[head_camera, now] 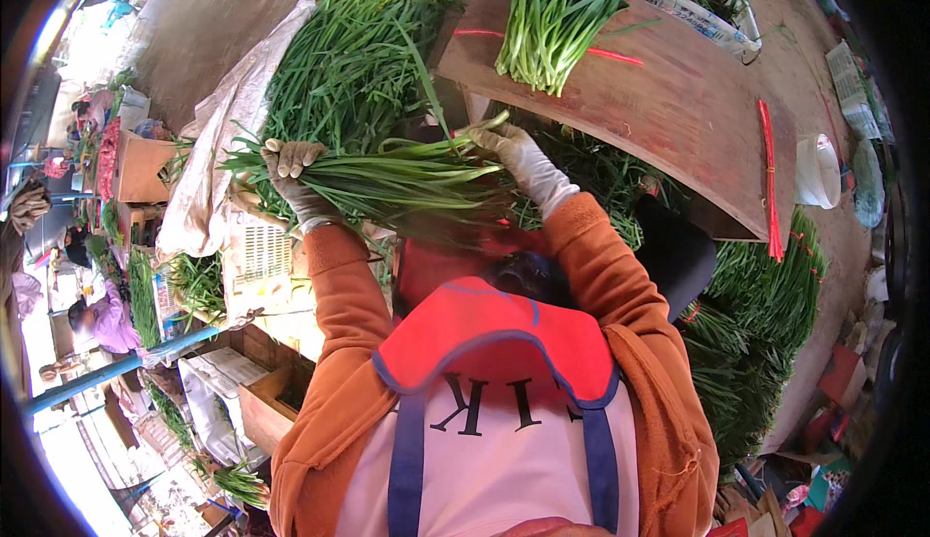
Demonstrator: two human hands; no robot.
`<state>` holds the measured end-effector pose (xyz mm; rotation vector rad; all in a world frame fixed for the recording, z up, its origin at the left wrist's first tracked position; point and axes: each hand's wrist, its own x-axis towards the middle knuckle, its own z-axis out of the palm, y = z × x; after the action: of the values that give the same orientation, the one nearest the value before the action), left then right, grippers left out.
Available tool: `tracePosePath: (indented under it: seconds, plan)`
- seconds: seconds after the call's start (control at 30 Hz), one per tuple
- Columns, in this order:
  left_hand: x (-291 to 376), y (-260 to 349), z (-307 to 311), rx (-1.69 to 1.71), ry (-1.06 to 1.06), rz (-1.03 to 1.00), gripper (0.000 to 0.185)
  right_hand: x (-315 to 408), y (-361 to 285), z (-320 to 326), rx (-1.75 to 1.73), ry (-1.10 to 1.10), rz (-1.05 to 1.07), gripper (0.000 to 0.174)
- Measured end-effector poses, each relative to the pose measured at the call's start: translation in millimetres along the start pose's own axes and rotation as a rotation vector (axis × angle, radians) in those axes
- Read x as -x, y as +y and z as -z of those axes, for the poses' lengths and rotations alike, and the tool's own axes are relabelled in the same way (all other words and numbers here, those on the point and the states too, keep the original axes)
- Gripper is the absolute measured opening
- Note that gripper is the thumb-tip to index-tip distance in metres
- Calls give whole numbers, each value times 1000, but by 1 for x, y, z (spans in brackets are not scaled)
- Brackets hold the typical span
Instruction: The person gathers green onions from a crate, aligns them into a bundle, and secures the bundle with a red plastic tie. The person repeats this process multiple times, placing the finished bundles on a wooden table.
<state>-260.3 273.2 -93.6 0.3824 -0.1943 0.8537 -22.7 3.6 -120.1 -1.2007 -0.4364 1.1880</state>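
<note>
Both of my hands wear pale, soiled gloves. My left hand (294,174) is closed around the leafy end of a bunch of long flat green leaves, likely garlic chives (407,177). The bunch stretches sideways before my apron. At its paler stem end, my right hand (505,146) pinches a few stalks between thumb and fingers. A large heap of the same greens (349,65) lies just beyond my left hand. On the wooden board (690,94) at the upper right rests a neat bunch with pale stems (556,36), lying across a red tie. More red ties (771,181) hang over the board's right end.
A white cloth (218,137) edges the heap on the left. Tied bundles of greens (763,304) are stacked at the right, near a white bucket (819,172). A blue pole (123,370) crosses the lower left. A person in purple (112,319) is further off.
</note>
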Motion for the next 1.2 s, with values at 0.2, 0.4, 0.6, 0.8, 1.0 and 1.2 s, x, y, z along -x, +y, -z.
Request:
tracePosePath:
  seconds: [0.2,0.4,0.6,0.8,1.0,1.2]
  plan:
    - [-1,-6,14,43,105,76,37,24,27,37,130,-42,14,42]
    - [-7,-5,30,136,91,84,37,94,-15,96,1039,298,-254,47]
    - [-4,-5,24,74,78,92,39,78,-14,12,1182,470,678,53]
    - [0,3,21,14,87,17,38,-8,26,-2,1541,509,315,18]
    - [19,27,49,-83,179,-86,34,91,25,109,1757,423,-324,32]
    - [9,10,36,-80,160,-67,36,92,12,28,845,223,215,61]
